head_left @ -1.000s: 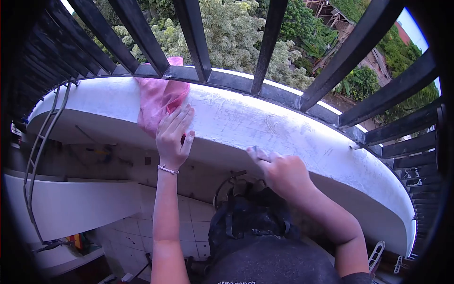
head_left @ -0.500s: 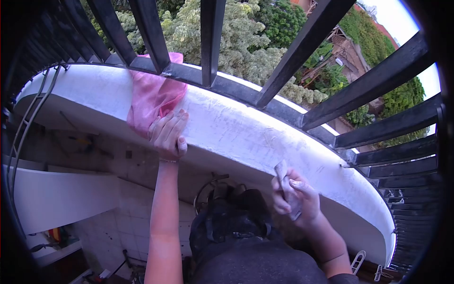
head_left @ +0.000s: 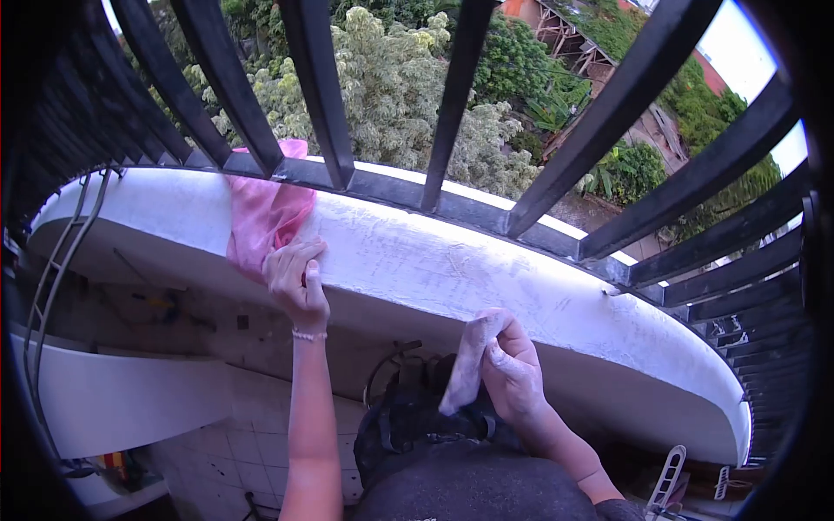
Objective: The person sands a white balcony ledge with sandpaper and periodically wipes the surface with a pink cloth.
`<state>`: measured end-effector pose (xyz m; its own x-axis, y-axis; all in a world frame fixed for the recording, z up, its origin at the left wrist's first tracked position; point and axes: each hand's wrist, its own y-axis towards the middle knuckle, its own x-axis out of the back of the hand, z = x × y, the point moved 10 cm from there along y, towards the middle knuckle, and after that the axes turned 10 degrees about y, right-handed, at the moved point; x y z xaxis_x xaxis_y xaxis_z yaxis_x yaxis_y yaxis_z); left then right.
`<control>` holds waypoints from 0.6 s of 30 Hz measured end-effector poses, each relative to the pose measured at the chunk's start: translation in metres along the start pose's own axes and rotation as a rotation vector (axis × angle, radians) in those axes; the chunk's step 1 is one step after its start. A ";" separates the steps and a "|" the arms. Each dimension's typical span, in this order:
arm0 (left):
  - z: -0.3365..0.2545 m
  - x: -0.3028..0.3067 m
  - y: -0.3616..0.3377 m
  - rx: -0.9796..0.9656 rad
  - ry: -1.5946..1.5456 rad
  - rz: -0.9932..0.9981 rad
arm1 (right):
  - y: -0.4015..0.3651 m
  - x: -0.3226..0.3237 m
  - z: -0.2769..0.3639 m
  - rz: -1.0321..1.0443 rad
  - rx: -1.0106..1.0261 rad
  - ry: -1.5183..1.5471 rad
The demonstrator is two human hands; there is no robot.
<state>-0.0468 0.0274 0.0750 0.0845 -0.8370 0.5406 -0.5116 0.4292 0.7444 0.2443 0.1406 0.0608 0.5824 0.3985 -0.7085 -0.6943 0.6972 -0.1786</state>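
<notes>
The grey strip (head_left: 467,365) slants, its long axis running from the upper right to a free end at the lower left. It hangs in front of the white ledge (head_left: 391,252), on the left side of the right hand (head_left: 514,365), which pinches its upper end between thumb and bent fingers. The left hand (head_left: 297,280), fingers curled, meets the pink cloth's (head_left: 259,227) lower edge; whether it grips is unclear.
</notes>
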 end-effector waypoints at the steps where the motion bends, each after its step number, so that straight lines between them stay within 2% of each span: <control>1: -0.014 0.006 0.001 0.047 -0.023 -0.014 | -0.002 0.003 0.005 -0.044 0.031 0.013; 2: -0.030 0.013 -0.001 0.096 -0.044 -0.029 | -0.003 0.006 0.007 -0.041 0.023 0.034; 4: -0.077 0.016 -0.013 0.124 -0.140 0.083 | -0.002 0.016 0.011 -0.031 0.003 0.074; 6: -0.121 -0.002 -0.031 0.117 -0.457 0.373 | -0.001 0.023 0.016 -0.056 -0.018 0.022; 8: -0.154 -0.031 -0.059 0.426 -1.071 0.607 | -0.004 0.029 0.020 -0.057 -0.057 0.037; 11: -0.198 -0.041 -0.077 0.643 -1.512 0.862 | -0.004 0.033 0.025 -0.059 -0.065 -0.085; 14: -0.194 -0.052 -0.093 0.605 -1.351 0.915 | -0.005 0.042 0.027 -0.072 -0.082 -0.159; 15: -0.192 -0.053 -0.092 0.641 -1.360 0.851 | -0.005 0.046 0.026 -0.065 -0.121 -0.116; 18: -0.187 -0.054 -0.104 0.743 -1.449 0.894 | -0.006 0.049 0.024 -0.050 -0.212 0.027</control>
<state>0.1621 0.0918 0.0417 -0.8888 -0.2461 -0.3866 -0.2434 0.9683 -0.0569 0.2877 0.1702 0.0436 0.6088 0.3485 -0.7127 -0.7399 0.5735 -0.3516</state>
